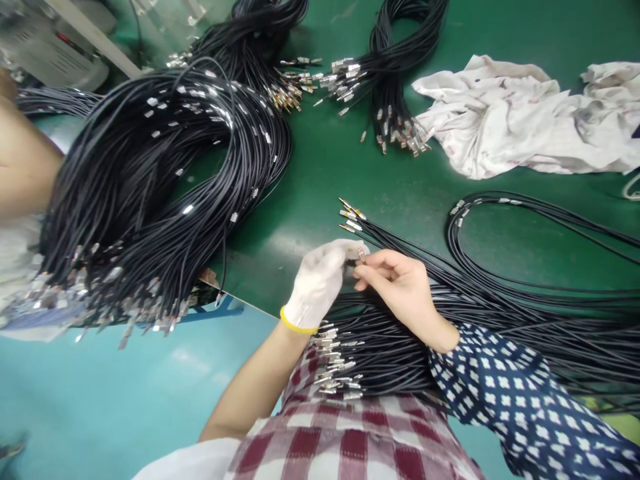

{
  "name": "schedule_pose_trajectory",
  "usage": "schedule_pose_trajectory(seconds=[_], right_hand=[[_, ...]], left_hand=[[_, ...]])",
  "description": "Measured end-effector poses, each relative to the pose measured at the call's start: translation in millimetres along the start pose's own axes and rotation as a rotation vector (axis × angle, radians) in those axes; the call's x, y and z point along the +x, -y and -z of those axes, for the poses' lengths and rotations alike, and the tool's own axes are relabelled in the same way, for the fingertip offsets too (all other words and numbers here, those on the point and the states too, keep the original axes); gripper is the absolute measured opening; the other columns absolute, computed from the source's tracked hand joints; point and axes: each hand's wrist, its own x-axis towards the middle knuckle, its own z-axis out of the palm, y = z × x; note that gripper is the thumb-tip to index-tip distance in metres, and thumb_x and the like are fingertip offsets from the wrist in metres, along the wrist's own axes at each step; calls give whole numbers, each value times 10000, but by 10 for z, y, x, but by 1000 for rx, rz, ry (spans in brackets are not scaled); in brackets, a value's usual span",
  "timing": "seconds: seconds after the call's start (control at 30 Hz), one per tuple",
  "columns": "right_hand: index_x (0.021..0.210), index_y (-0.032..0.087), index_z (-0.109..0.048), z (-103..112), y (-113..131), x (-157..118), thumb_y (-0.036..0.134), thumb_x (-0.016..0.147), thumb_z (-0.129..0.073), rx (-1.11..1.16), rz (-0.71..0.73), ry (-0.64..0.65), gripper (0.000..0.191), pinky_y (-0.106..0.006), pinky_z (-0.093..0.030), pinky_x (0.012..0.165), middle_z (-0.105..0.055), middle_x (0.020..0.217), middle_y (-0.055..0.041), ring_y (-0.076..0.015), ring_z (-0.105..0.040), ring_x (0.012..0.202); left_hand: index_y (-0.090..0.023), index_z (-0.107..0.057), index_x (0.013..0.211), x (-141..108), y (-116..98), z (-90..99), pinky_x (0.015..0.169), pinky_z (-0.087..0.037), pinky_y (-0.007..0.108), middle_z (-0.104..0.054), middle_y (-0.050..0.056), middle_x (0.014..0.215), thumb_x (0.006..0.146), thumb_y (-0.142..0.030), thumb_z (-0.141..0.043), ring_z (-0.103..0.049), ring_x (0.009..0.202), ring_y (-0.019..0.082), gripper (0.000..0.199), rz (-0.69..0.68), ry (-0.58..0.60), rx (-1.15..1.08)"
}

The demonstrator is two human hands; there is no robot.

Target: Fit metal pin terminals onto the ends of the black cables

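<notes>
My left hand (317, 280), in a white glove with a yellow cuff, pinches a small metal cable connector (361, 253). My bare right hand (400, 287) is closed at the same connector, thumb and fingertips pressed together just to its right. Below both hands lies a thick bundle of black cables (395, 363), its metal-tipped ends pointing left, partly over my lap. Beyond my fingers, a few separate cable ends (353, 217) with metal tips rest on the green table (320, 180). The cable belonging to the held connector is hidden behind my right hand.
A big looped cable bundle (260, 133) hangs over the table's left edge beside another person's arm (25, 160). Further bundles (407, 47) lie at the back. Crumpled white cloth (520, 127) is at the right, above a loose cable loop (453, 233). Grey equipment (55, 53) stands far left.
</notes>
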Motion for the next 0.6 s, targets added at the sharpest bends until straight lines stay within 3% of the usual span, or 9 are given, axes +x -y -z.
schedule_pose_trajectory(seconds=[0.1, 0.27, 0.33, 0.4, 0.5, 0.53, 0.6], right_hand=[[866, 183, -715, -4, 16, -25, 383, 888, -715, -120, 105, 12, 201, -285, -595, 592, -761, 717, -30, -169, -730, 588], [1021, 217, -764, 149, 197, 17, 446, 944, -655, -761, 551, 328, 265, -366, -515, 826, -790, 1028, -65, -232, -720, 946], [1037, 209, -757, 273, 250, 101, 423, 969, -625, -1022, 554, 180, 260, -367, -472, 810, -779, 1013, -72, -245, -691, 960], [939, 185, -753, 380, 252, 193, 400, 953, -648, -1280, 452, -2, 239, -361, -430, 721, -759, 922, -93, -258, -664, 872], [908, 195, -734, 437, 182, 266, 356, 935, -672, -1455, 370, 11, 174, -358, -383, 675, -735, 884, -87, -256, -634, 827], [944, 203, -732, 428, 156, 268, 332, 943, -661, -1473, 374, 32, 148, -360, -380, 679, -733, 905, -83, -255, -630, 841], [1062, 211, -721, 389, 117, 253, 292, 959, -633, -1483, 405, 50, 158, -363, -384, 698, -730, 970, -86, -259, -622, 888]], left_hand=[[-204, -782, 917, 9, 10, 14, 848, -566, 345, -750, 64, 915, 883, -486, -654, -699, 852, 208, 311, -51, -30, 39], [-201, -754, 886, 4, -86, 170, 963, -528, 403, -755, 70, 970, 943, -497, -528, -696, 950, 227, 376, -292, -303, 161], [-209, -753, 887, -37, -153, 234, 987, -503, 399, -759, 58, 976, 951, -423, -519, -686, 972, 229, 324, -290, -339, 416], [-222, -757, 889, -110, -191, 255, 1038, -457, 404, -762, 41, 990, 938, -326, -539, -669, 1003, 234, 246, -280, -222, 799], [-229, -758, 949, -249, -153, 196, 1122, -375, 449, -757, 34, 1023, 924, -255, -567, -655, 1007, 242, 194, -386, 111, 1257], [-226, -753, 995, -291, -122, 164, 1111, -387, 455, -752, 44, 1019, 931, -259, -567, -651, 991, 244, 200, -425, 181, 1355], [-228, -732, 1097, -348, -63, 106, 1069, -424, 477, -734, 66, 964, 942, -282, -564, -636, 976, 265, 235, -458, 211, 1526]])
